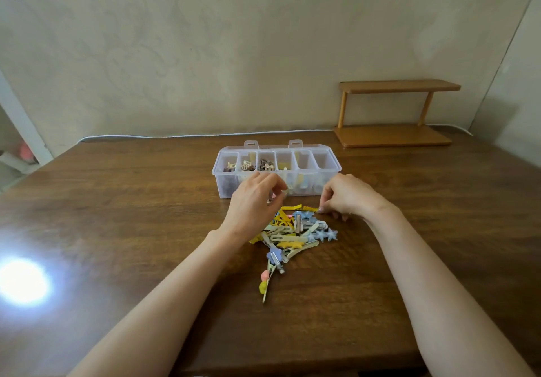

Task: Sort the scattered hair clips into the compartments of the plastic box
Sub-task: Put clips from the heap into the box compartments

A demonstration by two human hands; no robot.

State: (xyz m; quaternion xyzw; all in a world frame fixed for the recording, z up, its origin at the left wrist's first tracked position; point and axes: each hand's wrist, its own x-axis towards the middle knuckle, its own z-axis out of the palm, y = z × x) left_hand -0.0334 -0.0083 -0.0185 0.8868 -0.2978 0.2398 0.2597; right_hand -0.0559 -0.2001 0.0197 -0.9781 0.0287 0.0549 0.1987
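1. Right now the right hand [348,198] pinches the end of a yellow clip [310,208] at the far edge of the pile, thumb and forefinger closed narrow on it; the clip's long axis runs left to right, roughly parallel to the box front.
2. Meanwhile the left hand [253,202] hovers curled just beside the box wall, fingertips drawn together; something small and pinkish may sit in them, but I cannot tell for sure.
3. Between the wrists lies the heap of hair clips [292,236]; they look light, stiff and slick, likely to tangle; best taken by one free end; most lie flat, pointing every way, and one long clip [268,280] trails toward the person.
4. Beyond the hands sits the plastic box [276,168] on the table [117,201], lid open; its left compartments hold clips, the two rightmost look empty.
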